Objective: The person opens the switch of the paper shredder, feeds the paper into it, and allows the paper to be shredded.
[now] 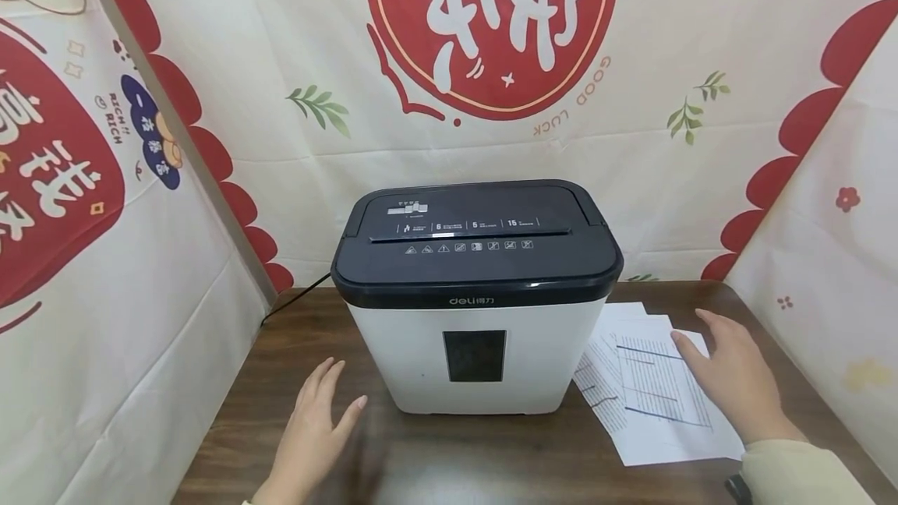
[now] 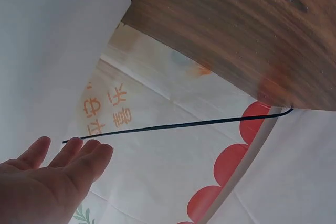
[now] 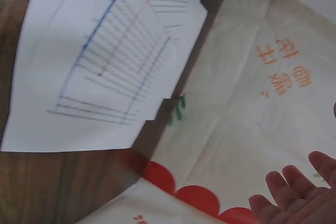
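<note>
A paper shredder point(image 1: 477, 294) with a dark lid and a white bin stands in the middle of the table. My left hand point(image 1: 312, 427) is at its front left, fingers spread and holding nothing; the left wrist view shows the same hand point(image 2: 63, 177) beside the white bin wall. To the right of the shredder lie several printed paper sheets point(image 1: 659, 396), overlapping, with blue lines drawn on them. Over their right edge hovers my right hand point(image 1: 737, 372), its fingers relaxed and nothing in them. In the right wrist view that hand point(image 3: 299, 198) appears apart from the sheets point(image 3: 105, 77).
A black power cord point(image 1: 298, 300) runs from behind the shredder to the table's left edge. Printed cloth point(image 1: 491, 154) hangs behind the brown wooden table point(image 1: 281, 380) and on both sides. The shredder's feed slot point(image 1: 470, 235) crosses its lid.
</note>
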Motion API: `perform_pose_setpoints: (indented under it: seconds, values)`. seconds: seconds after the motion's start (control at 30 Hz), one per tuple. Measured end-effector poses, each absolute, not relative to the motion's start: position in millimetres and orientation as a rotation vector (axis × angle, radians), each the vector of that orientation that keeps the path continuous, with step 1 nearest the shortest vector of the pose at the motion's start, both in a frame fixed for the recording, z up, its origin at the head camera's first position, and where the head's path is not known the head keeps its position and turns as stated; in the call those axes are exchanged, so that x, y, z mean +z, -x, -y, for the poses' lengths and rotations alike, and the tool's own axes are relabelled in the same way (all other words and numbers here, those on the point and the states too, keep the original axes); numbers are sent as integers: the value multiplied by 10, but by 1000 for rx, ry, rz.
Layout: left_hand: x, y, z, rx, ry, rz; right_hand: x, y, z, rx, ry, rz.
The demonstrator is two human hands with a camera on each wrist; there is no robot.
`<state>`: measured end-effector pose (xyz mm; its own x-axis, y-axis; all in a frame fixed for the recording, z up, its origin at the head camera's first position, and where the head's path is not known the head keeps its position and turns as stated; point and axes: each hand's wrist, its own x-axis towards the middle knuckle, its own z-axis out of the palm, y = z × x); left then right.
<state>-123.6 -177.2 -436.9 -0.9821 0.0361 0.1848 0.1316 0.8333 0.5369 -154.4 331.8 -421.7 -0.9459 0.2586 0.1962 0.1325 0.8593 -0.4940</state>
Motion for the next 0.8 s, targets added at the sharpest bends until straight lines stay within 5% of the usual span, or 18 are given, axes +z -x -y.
perform_pose_setpoints:
  seconds: [0.8]
  values:
    - [-4674,1011,1496,-881,152,2833,-4690,1577,-3735,824,652,2859]
